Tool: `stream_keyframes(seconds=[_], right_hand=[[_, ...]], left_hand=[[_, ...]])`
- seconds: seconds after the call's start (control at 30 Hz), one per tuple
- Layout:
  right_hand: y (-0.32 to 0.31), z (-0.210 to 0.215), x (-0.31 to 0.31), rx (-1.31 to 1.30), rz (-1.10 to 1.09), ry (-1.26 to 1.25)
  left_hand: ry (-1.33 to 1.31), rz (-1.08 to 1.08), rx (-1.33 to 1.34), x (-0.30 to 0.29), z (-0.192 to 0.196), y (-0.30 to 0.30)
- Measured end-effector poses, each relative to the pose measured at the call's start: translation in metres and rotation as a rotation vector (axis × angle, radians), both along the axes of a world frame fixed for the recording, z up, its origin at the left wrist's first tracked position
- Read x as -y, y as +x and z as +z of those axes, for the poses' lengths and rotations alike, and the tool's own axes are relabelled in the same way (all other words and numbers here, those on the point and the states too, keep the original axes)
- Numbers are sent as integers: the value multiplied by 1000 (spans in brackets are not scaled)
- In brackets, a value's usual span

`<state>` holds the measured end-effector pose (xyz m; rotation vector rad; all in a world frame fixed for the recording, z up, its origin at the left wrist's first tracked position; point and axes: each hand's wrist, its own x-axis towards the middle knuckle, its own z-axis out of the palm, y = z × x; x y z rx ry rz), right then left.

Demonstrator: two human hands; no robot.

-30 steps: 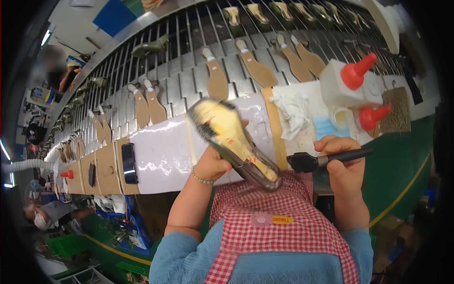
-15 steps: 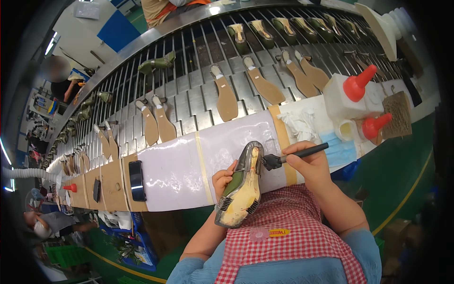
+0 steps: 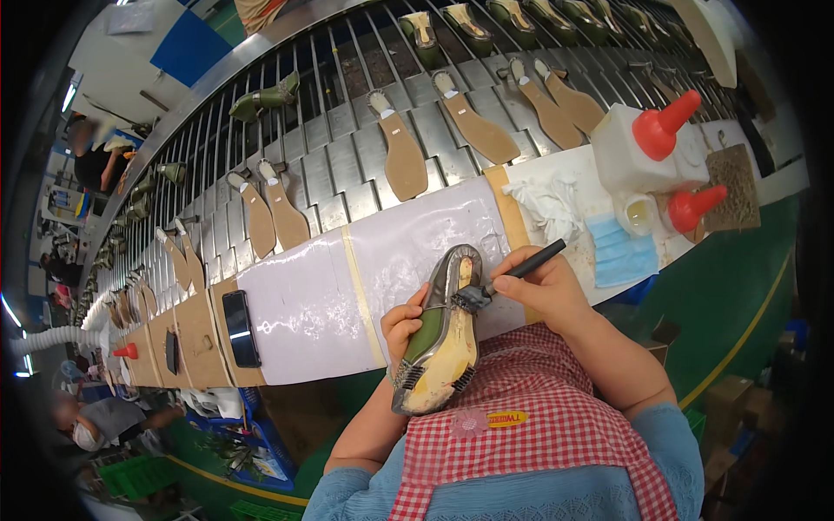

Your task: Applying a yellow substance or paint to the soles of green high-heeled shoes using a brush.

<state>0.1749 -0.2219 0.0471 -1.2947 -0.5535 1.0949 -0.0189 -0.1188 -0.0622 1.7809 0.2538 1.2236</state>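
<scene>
A green and dark shoe upper (image 3: 426,333) is held with its underside up, showing a cream, glue-stained bottom. My left hand (image 3: 404,327) grips it from the left side, fingers wrapped round its edge. In my right hand (image 3: 540,282) is a black-handled brush (image 3: 532,260), pinched between thumb and fingers. The brush's dark bristles (image 3: 471,299) touch the middle of the shoe's underside. Below the shoe is my red checked apron (image 3: 530,408). The fingers on the shoe's far side are partly hidden.
A slatted metal conveyor (image 3: 334,169) carries several tan soles (image 3: 402,156) and green shoes (image 3: 421,39). At right stand a white bottle with a red cap (image 3: 665,126), an open cup (image 3: 638,214), a blue mask (image 3: 622,250) and white cloth (image 3: 549,208). A phone (image 3: 241,328) lies left.
The brush has moved left, from the shoe's right edge onto its underside. My left hand still holds the shoe. The whole view has shifted slightly.
</scene>
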Motion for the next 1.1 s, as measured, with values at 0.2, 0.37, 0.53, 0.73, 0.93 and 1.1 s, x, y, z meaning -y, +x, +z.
stream_keyframes(seconds=[0.2,0.37,0.53,0.73,0.93,1.1], right_hand=[[0,-10,-8,115,-66,-39],[-7,-9,-10,300,-177,80],[-13,-8,-2,361,-84,76],[-15,2,1,304,4,65],[-7,11,-1,260,81,48],[-4,11,-6,-34,65,-49]], left_hand=[[11,24,-4,1,10,2],[-5,27,22,1,8,3],[43,-7,8,-2,6,-4],[-20,15,9,1,4,-6],[25,-47,-1,-6,2,-6],[40,-4,28,-11,6,-11]])
